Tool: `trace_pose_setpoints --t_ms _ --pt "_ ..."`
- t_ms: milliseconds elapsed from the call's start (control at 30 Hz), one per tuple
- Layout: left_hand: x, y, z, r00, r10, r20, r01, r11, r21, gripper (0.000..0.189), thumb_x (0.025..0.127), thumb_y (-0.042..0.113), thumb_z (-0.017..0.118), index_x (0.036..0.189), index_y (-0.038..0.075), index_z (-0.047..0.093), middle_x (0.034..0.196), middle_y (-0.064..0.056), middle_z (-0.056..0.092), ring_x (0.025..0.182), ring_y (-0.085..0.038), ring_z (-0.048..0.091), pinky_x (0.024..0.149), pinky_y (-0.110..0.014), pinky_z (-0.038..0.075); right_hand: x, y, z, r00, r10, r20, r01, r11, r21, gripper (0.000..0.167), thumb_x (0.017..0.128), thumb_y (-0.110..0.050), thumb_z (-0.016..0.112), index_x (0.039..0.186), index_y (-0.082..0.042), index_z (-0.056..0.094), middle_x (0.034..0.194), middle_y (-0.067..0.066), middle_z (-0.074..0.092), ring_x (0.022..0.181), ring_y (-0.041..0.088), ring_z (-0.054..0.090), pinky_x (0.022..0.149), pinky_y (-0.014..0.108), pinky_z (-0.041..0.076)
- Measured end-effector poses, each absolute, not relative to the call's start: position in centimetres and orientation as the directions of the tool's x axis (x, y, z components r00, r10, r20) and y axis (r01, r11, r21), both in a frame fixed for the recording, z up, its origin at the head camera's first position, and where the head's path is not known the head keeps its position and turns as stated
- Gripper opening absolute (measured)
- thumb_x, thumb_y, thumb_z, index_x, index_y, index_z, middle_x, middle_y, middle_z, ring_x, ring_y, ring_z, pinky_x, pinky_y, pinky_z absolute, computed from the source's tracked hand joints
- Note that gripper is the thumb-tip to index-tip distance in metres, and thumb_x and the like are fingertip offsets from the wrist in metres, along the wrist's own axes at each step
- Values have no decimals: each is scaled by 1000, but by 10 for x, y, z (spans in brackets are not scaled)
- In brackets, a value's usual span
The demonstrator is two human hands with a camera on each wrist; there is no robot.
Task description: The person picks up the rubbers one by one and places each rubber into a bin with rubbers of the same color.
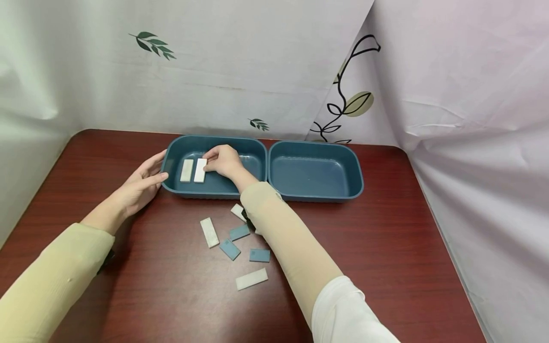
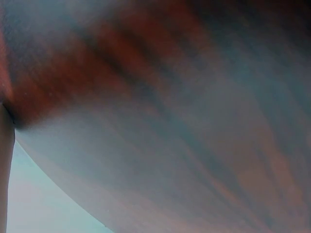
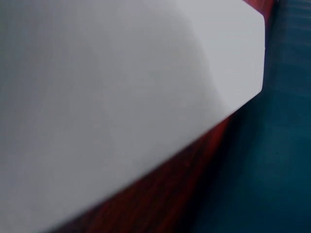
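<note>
In the head view, my right hand (image 1: 224,161) reaches into the left blue bin (image 1: 223,194). Thumb and fingers pinch the right edge of a white rectangular tile (image 1: 199,170) at the bin floor. A second, duller white tile (image 1: 186,170) lies just left of it. My left hand (image 1: 143,183) rests with extended fingers against the bin's left end, its thumb near the rim. The left wrist view is a blur of tabletop. A pale tile (image 3: 146,97) fills much of the right wrist view, close to the lens, with the bin wall (image 3: 282,126) beside it.
Loose on the dark red table (image 1: 171,295) lie several pale tiles, among them one long tile (image 1: 251,279), and several blue-grey tiles such as this blue-grey tile (image 1: 259,255). A matching right bin (image 1: 317,197) adjoins the left one. White curtains (image 1: 214,71) stand behind.
</note>
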State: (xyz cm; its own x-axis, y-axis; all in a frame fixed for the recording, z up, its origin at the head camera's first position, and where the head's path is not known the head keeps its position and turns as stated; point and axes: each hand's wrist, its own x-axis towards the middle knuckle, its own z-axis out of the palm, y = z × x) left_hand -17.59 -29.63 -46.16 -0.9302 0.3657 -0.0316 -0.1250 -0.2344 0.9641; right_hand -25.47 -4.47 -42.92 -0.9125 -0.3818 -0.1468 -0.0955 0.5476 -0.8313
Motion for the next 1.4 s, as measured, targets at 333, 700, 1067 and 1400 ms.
trace_pose_setpoints --t_ms 333,700,1067,1400 --pt "-177 -296 -461 -932 362 -33 -127 -239 963 68 110 -2 46 171 18 21 156 10 42 138 0 47 107 -11 40 -254 -45 -427 -901 -401 -166 -101 565 -819 29 90 -6 85 119 -5 80 113 11 79 107 20 74 83 17 56" --pt "-176 -297 -462 -931 363 -38 -129 -229 965 68 111 -2 46 171 19 21 156 11 42 138 1 47 107 -11 39 -254 -45 -429 -861 -470 -192 -131 571 -810 43 87 -8 89 127 -4 75 124 12 75 115 21 72 86 16 55" --pt "-175 -297 -461 -933 359 -33 -124 -235 964 67 110 -2 46 170 19 23 155 12 45 136 2 50 107 -11 41 -254 -47 -429 -818 -543 -188 -233 612 -756 62 83 -11 92 139 -3 67 133 13 71 120 21 68 90 13 50" --pt "-176 -297 -461 -932 360 -33 -126 -239 963 68 110 -2 46 171 17 22 155 11 44 137 1 49 108 -11 40 -254 -48 -429 -818 -549 -171 -257 615 -746 62 84 -13 92 140 -3 67 134 13 70 121 22 67 91 14 50"
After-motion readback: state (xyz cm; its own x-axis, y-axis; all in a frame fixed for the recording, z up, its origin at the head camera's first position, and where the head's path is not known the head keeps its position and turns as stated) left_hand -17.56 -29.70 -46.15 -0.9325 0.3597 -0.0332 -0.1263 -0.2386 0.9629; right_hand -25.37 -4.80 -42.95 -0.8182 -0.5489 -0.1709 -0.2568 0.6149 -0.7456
